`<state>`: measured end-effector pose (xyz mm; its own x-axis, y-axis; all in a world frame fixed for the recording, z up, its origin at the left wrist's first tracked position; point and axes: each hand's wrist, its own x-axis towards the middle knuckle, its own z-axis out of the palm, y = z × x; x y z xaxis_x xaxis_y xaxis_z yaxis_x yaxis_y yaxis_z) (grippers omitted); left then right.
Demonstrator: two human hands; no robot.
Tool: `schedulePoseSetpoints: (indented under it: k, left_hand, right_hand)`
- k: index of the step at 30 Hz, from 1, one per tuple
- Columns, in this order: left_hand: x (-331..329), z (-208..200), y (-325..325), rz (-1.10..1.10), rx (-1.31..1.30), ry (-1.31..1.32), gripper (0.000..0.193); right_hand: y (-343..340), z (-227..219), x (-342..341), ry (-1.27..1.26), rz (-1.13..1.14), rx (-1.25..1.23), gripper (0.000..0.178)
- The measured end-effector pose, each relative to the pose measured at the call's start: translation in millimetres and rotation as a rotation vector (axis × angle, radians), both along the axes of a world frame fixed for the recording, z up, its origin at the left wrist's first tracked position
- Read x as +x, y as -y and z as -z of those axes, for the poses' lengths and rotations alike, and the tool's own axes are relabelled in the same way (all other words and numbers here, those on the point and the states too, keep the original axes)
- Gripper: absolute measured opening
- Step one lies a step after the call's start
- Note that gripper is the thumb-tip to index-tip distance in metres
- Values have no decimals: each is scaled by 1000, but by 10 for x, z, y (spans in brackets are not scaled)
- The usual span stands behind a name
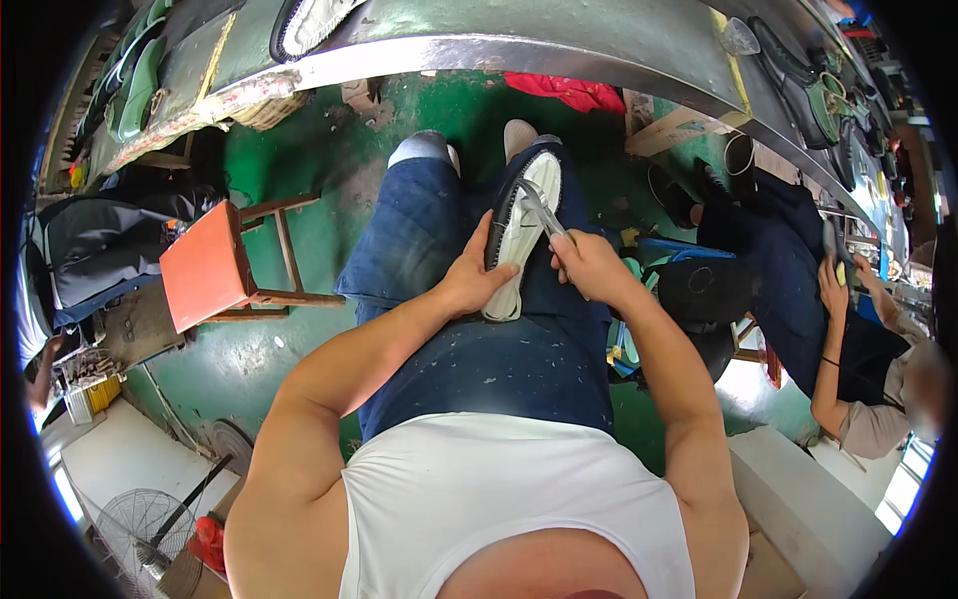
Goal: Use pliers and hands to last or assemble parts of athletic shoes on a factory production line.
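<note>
A black shoe on its last (518, 245) lies bottom up over my thighs, its pale underside facing me and its dark edge gathered round the toe. My left hand (473, 276) is closed round its near left side, with the thumb across the pale underside. In my right hand (591, 266) I grip metal pincers (540, 208), fingers wrapped round the handles. The head of the pincers rests at the shoe's underside near the toe half. Whether the jaws bite on anything is too small to tell.
A metal-edged workbench (439, 55) spans the far side, with another unfinished shoe (307, 28) on it and more shoes (798, 85) at its right. An orange-topped stool (208, 265) stands left. A co-worker (848, 349) sits at right. A fan (150, 539) is lower left.
</note>
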<state>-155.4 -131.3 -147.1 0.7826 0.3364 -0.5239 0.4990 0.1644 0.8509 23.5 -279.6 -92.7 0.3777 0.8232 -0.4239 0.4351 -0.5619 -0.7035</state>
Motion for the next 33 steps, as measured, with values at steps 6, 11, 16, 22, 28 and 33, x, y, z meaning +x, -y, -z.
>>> schedulePoseSetpoints:
  k: [6,11,16,22,28,33]
  left_hand:
    - [-132,-342,-299,-27,-216,287,76]
    - [139,-992,-511,-156,-765,584,64]
    - [919,-1423,-676,-215,-754,576,75]
    - [1080,-1746,-780,-210,-1036,671,67]
    - [1150,-1827,-792,-251,-1019,686,66]
    - [1185,-1904,-773,-356,-970,676,58]
  right_hand:
    - [455,245,46,-407,432,168,47]
    - [598,-290,-275,271,-143,-201,45]
    - [450,-448,-308,496,-155,189,50]
    - [-177,-1065,124,716,-54,726,79]
    - [-710,-1343,321,923,-94,882,100]
    - [-824,-1230,368,953,-138,940,104]
